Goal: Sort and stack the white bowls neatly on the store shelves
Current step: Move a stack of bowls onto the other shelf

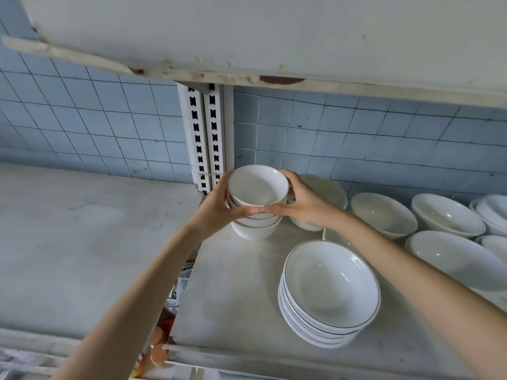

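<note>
Head cam: left hand (216, 212) grips the left side of the bowl stack (257, 187), right hand (304, 204) grips the right, thumbs meeting across the front. The stack stands upright at the shelf (233, 283) back left corner, just beside the upright (204, 138), dead centre between the hands, neither nearer. Can't tell if it's resting on the shelf. Wider bowls (330, 286) sit toward the front edge

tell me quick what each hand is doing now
Left hand: grips the small bowl stack, left side.
Right hand: grips the same stack, right side.
</note>
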`<control>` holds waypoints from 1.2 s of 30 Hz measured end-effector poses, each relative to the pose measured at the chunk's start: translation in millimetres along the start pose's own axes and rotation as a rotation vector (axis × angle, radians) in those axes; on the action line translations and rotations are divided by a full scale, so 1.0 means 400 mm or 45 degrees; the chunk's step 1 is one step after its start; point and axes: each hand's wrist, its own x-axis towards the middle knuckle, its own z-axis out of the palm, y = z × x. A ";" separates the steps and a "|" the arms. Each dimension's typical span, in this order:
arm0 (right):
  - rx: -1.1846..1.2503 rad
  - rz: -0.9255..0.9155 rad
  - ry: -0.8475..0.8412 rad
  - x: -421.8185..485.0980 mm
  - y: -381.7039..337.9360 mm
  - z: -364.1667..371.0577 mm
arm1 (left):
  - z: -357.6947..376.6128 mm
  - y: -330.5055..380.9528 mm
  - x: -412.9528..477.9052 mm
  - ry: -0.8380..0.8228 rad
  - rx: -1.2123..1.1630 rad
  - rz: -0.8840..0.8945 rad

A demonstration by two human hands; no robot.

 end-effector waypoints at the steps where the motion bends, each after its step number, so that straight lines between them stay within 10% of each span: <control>1: -0.012 0.001 -0.015 0.000 -0.001 -0.001 | 0.001 0.002 -0.004 0.005 -0.022 0.002; 12: 0.201 -0.057 0.224 -0.125 -0.049 -0.065 | 0.094 0.121 -0.193 0.404 -0.120 0.031; 22: 0.353 -0.054 0.321 -0.412 0.002 -0.055 | 0.236 0.146 -0.373 -0.266 -0.343 -0.017; 36: 0.438 -0.040 0.257 -0.525 0.050 0.037 | 0.260 0.147 -0.374 -0.156 -0.263 0.067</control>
